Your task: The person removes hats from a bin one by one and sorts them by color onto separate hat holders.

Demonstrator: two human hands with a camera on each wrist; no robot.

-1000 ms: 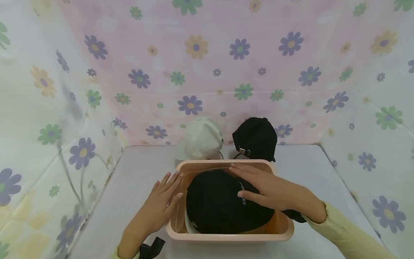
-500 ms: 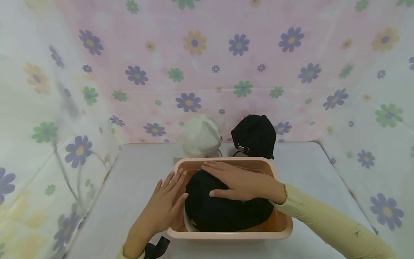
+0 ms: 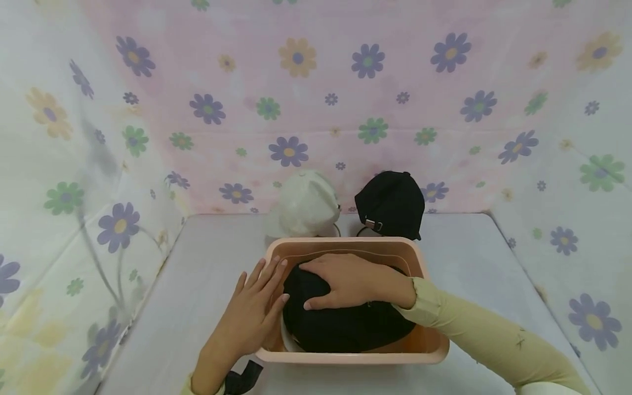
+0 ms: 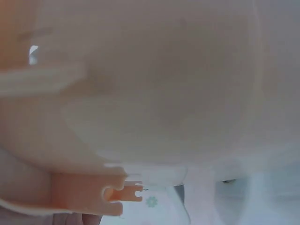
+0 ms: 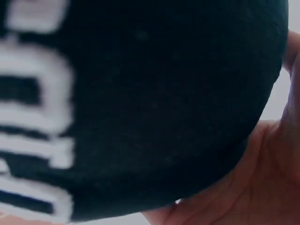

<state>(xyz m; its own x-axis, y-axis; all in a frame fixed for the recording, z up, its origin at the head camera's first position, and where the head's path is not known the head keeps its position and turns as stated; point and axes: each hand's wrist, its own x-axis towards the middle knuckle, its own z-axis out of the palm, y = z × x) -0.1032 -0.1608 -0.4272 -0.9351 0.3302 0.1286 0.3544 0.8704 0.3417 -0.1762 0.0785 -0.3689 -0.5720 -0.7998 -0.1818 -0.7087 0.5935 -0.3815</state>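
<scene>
A black cap [image 3: 345, 332] lies in the peach plastic basin [image 3: 350, 358], with a bit of something white [image 3: 289, 339] showing under its left side. My right hand [image 3: 345, 282] rests over the top of the cap, palm down, fingers pointing left. Up close in the right wrist view, the cap [image 5: 164, 93] shows large white lettering, and the palm [image 5: 272, 168] lies beside its curve. Fingers extended, my left hand [image 3: 249, 315] lies along the basin's left rim. The left wrist view is mostly filled by the basin's pale outside [image 4: 178, 103].
Behind the basin stand a white cap [image 3: 308, 203] on the left and another black cap [image 3: 390, 206] with a metal buckle on the right. A white table surface [image 3: 207, 274] runs back to floral cloth walls [image 3: 321, 82] on the back and both sides.
My right hand has moved left from the right side of the cap to over its top, covering the small lettering. The left hand has stayed at the basin's left rim.
</scene>
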